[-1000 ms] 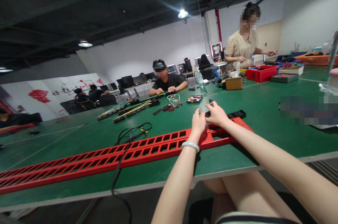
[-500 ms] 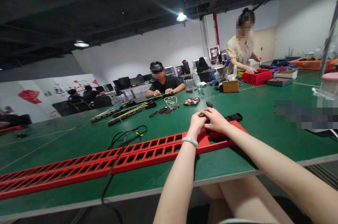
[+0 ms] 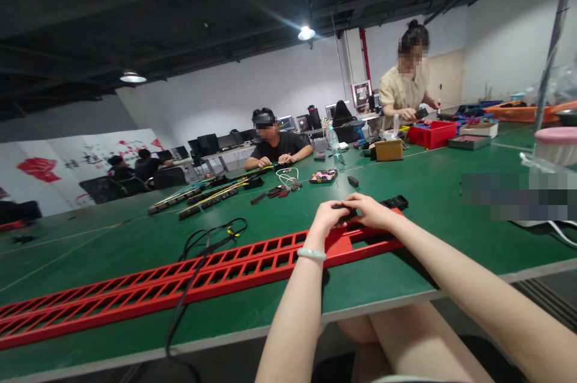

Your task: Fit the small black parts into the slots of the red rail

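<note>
Both of my hands meet over the right end of a long red slotted frame (image 3: 243, 260) lying along the table. My left hand (image 3: 328, 218) has its fingers curled round a small black part (image 3: 346, 212), whose exact kind I cannot make out. From the other side, my right hand (image 3: 368, 211) grips the same part with bent fingers. The fingers cover much of it. Just beyond my right hand lies a black plastic piece (image 3: 395, 202) by the frame's end. A black cable (image 3: 192, 278) crosses the frame to the left and hangs off the table edge.
A small dark block (image 3: 353, 181) and a tray of small parts (image 3: 323, 176) lie beyond my hands. Black strips with yellow wires (image 3: 211, 201) lie farther left. Two co-workers sit or stand across the green table (image 3: 270, 220), one near a red bin (image 3: 433, 134).
The view has shifted slightly. My fingers have moved apart a little, so more of the black part shows. The standing co-worker has lifted a dark object from the red bin.
</note>
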